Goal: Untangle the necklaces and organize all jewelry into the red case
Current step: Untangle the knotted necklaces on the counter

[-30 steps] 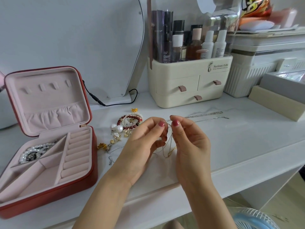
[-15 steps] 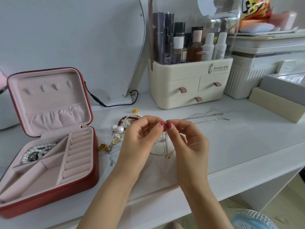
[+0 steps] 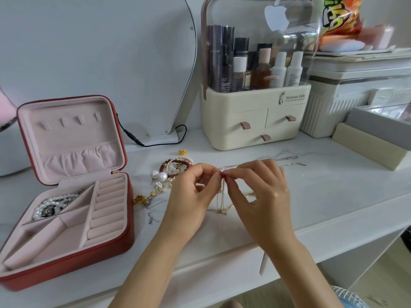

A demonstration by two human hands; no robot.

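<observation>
There are two hands, the left hand (image 3: 191, 192) and the right hand (image 3: 260, 196). There is one red jewelry case with a soft pink inside (image 3: 106, 247). It has one string of white pearls (image 3: 53, 203) in it. On the white desk (image 3: 333, 196) there are two big round white pearl earrings (image 3: 159, 175) and one bracelet of dark red beads (image 3: 175, 166). There are two small gold flower bits, one at the back (image 3: 182, 152) and one near the case (image 3: 139, 199). The thin chains (image 3: 222, 196) are too mixed up to count. One cream box has three drawers (image 3: 255, 125). Two white bottles (image 3: 287, 70) stand in it. There is one black cord (image 3: 160, 142).
</observation>
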